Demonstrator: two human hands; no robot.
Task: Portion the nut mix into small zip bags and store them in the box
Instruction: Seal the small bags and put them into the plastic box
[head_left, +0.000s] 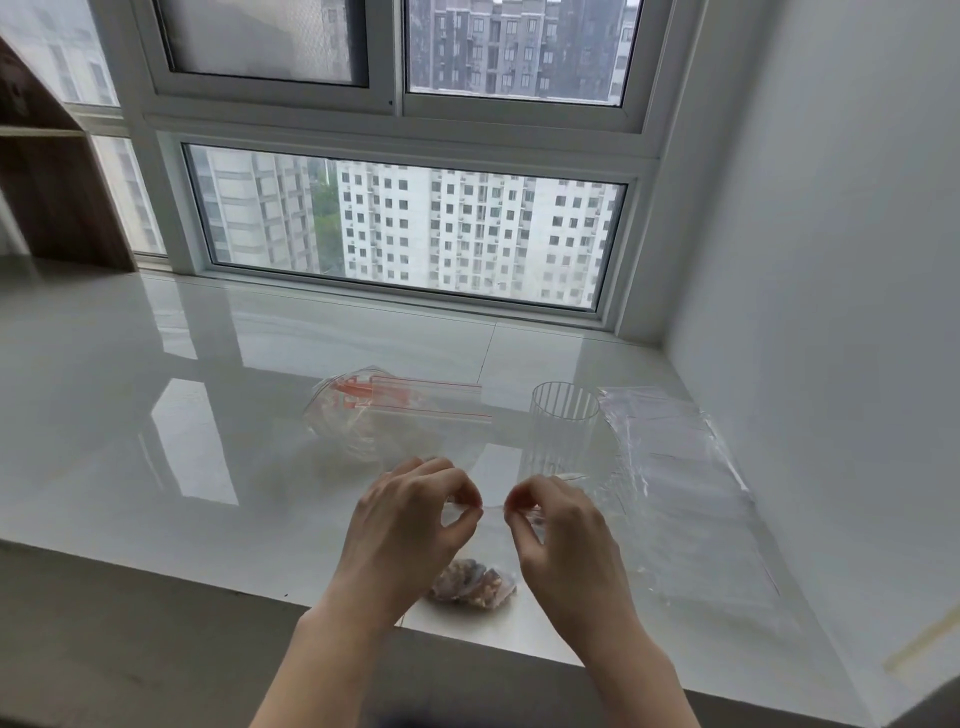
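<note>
While both hands pinch the top edge of the small zip bag (475, 584), I note its nut-filled bottom rests on the sill (156, 415), nearer me than the ribbed cup (563, 431). My left hand (415, 519) and right hand (561, 525) each grip one end of the seal line, which runs left-right between them. I see no box.

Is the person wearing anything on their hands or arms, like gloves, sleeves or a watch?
No. The left hand and right hand are bare, without gloves or visible rings. Both forearms are uncovered down to the picture's lower edge: no sleeves, watch or bracelet show.
</note>
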